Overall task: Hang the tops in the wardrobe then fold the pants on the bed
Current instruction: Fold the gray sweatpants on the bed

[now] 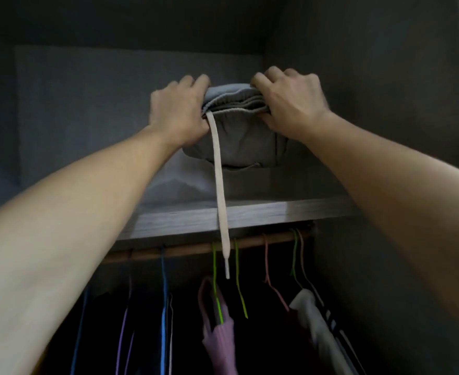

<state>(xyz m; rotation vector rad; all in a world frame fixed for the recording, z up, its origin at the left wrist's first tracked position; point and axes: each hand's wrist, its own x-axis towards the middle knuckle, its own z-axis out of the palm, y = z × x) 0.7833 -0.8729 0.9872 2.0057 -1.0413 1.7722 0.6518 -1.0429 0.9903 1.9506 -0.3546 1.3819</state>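
The folded grey cotton pants (239,136) sat above the pale wooden shelf (263,212), well back from its front edge. Their gathered waistband was uppermost and ran left to right, parallel to that edge. The bundle lay straight ahead of the person and between the two hands, so neither hand was nearer. The left hand (178,109) clasped the waistband's left end with fingers curled over the top and thumb below. The right hand (290,104) gripped the right end in the same way. Both forearms reached up and forward over the shelf, converging on the bundle, wrists bent slightly down. Whether the bundle's underside rested on the shelf board or on other grey cloth beneath could not be told.

A flat off-white drawstring (219,185) hung from the waistband beside the left hand, crossed the shelf's front edge and dangled before the wooden rail (190,250) below the shelf. Any push deeper would probably have dragged it along. Under the shelf, a pink ribbed top (223,339) and a white top (312,315) hung from wire hangers.
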